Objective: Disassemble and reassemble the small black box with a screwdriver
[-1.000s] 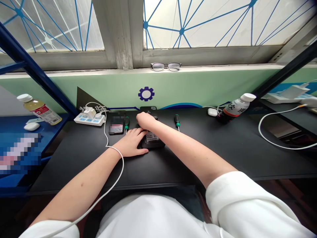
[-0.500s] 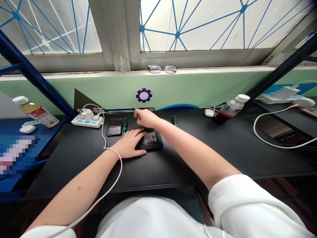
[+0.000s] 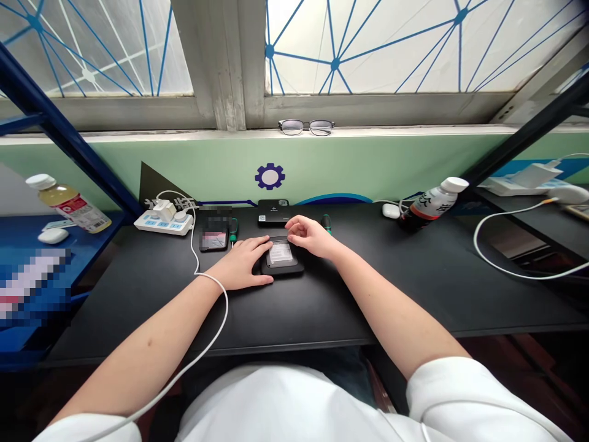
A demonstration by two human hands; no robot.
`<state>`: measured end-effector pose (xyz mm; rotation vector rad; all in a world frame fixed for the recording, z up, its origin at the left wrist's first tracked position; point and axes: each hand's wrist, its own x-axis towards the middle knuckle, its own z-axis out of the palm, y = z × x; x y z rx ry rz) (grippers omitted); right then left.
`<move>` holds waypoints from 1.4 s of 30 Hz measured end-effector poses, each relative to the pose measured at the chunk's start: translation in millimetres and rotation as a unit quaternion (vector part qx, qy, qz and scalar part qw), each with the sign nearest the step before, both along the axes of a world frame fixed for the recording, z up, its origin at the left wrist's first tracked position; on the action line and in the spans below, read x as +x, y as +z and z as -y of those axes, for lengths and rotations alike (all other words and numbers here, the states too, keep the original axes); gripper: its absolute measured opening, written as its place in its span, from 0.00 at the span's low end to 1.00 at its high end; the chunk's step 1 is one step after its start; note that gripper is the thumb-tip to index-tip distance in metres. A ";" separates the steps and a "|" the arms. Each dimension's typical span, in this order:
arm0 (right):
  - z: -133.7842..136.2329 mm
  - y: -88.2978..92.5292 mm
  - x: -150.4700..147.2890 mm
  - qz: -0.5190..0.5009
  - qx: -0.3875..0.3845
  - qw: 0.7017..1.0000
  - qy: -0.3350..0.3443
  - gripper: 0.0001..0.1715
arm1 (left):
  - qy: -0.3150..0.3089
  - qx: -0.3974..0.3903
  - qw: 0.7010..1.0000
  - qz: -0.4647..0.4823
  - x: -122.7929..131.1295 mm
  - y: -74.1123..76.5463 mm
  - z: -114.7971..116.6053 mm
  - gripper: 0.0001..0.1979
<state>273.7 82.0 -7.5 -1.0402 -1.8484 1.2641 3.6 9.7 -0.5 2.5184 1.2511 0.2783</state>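
A flat black box (image 3: 298, 269) with a pale, shiny label or plate on its upper face lies on the desk in front of me. My left hand (image 3: 243, 261) holds its left side, the thumb along the near edge and the fingers over the far left corner. At the far right corner my right hand (image 3: 309, 235) has its fingers curled in; anything between them is too small to make out. Just beyond sits a second black box (image 3: 274, 215) with a small white label. Green-and-black screwdrivers flank the hands, one at left (image 3: 233, 230) and one at right (image 3: 326, 222), partly covered.
A phone (image 3: 214, 236) and a white power strip (image 3: 164, 224) are at left. A white cable (image 3: 225, 307) crosses my left forearm. Back right stand a dark drink bottle (image 3: 432, 204) and a white earphone case (image 3: 391, 211). Glasses (image 3: 306, 127) rest on the sill.
My right hand has come down and back from the rear black box to the near box's far right corner, uncovering the rear one. The near box's label looks brighter. My left hand stays put.
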 end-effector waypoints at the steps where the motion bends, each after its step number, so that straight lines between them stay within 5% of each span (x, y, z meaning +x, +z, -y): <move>1: -0.3 0.3 1.5 0.004 -0.001 1.000 0.004 0.21 | 0.000 -0.001 1.000 0.004 -0.6 0.0 -0.6 0.44; 16: -2.4 6.1 13.2 0.058 0.029 0.998 0.028 0.15 | 0.008 -0.011 1.000 0.019 -1.2 -1.3 -3.1 0.45; 20: -10.9 12.7 27.4 0.097 0.106 0.984 -0.107 0.11 | 0.020 -0.008 1.000 0.011 -1.4 -0.7 -3.1 0.50; 23: -20.3 15.6 46.7 0.197 0.167 0.928 -0.270 0.10 | 0.056 0.008 0.998 -0.011 -0.8 1.5 -2.9 0.58; 25: -25.2 14.9 57.9 0.297 0.132 0.887 -0.329 0.18 | 0.070 0.004 0.997 -0.024 0.0 3.3 -2.4 0.59; 28: -29.0 11.3 65.6 0.346 0.041 0.884 -0.313 0.32 | 0.069 -0.003 0.997 -0.017 0.8 5.5 -1.1 0.56; 34: -26.4 15.2 57.7 0.273 0.032 0.908 -0.315 0.34 | 0.056 0.005 0.998 -0.008 3.3 5.6 1.4 0.55; 39: -9.2 28.2 30.7 -0.067 0.092 0.962 -0.248 0.41 | 0.035 0.015 0.998 -0.046 7.5 0.4 1.3 0.52; 42: 3.9 33.2 1.5 -0.134 0.135 0.967 -0.168 0.41 | 0.030 0.027 0.998 -0.052 7.5 -2.0 0.2 0.53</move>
